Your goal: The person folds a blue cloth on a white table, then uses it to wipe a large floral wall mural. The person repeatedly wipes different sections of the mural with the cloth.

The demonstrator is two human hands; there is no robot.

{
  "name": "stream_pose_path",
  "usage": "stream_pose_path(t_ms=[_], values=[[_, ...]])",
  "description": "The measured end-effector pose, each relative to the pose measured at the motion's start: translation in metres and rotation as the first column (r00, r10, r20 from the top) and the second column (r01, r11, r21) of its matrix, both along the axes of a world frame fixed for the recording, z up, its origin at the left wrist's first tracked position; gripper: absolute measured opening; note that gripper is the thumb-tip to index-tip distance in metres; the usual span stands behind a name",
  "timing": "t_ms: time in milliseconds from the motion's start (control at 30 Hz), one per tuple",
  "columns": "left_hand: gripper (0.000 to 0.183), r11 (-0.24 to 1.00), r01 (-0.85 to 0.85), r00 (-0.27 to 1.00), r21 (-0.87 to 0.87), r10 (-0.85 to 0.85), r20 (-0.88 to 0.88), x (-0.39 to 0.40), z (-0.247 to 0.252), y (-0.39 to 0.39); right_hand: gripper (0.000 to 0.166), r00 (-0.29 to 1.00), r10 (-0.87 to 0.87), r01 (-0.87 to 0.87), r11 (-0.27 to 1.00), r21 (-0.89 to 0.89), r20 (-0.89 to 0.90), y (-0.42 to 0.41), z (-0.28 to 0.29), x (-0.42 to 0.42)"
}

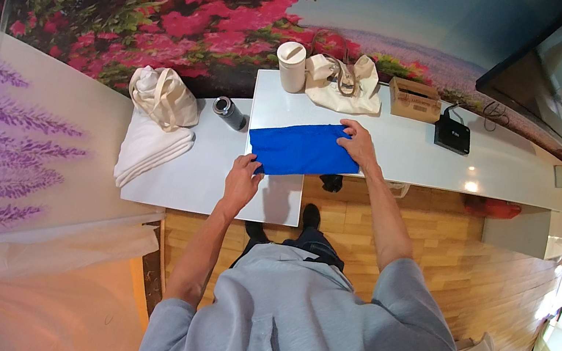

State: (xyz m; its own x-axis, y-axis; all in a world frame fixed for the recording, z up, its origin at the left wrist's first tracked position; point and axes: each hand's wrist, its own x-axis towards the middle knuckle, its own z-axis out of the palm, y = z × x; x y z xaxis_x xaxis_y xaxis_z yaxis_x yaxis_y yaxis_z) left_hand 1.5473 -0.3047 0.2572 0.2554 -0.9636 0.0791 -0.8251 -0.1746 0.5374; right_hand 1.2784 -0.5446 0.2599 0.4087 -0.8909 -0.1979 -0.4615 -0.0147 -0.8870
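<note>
A flat, folded piece of blue cloth (305, 149) stretches across in front of me, over the front part of the white tabletop. At its lower left corner, my left hand (242, 183) has the fabric between thumb and fingers. The fingers of my right hand (360, 147) are on the upper right end, the thumb lying over the cloth. The blue piece looks nearly rectangular, with slight creases and a somewhat uneven left edge. Whether it rests on the table or is held just above it, I cannot tell.
Behind the cloth are a cream tumbler (292, 68), a canvas bag (343, 85), a brown box (415, 100) and a black device (452, 135). On the lower white table (190, 182) at left are folded white cloths (151, 151), a canvas tote (166, 97) and a dark bottle (230, 114).
</note>
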Motion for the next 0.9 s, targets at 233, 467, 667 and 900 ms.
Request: stream_pose_path(t_ms=[233,467,667,900], values=[[0.031,1.000,-0.012,1.000,0.022,0.012,-0.014,-0.002,0.003,-0.002,0.057,0.961,-0.187,0.115,0.941,0.318,0.206,-0.012,0.000,-0.003],[0.030,1.000,-0.024,1.000,-0.009,0.024,-0.019,-0.005,0.003,-0.003,0.051,0.923,-0.239,0.171,0.957,0.235,0.302,-0.017,-0.022,0.003],[0.028,1.000,-0.021,0.999,-0.016,0.020,-0.037,-0.007,0.009,0.000,0.033,0.962,-0.273,0.275,0.953,-0.125,0.029,-0.004,-0.025,0.014],[0.014,0.972,-0.165,0.984,-0.165,0.173,0.034,-0.002,0.005,-0.024,0.018,0.938,-0.263,0.221,0.955,-0.198,-0.224,0.001,-0.013,0.017]])
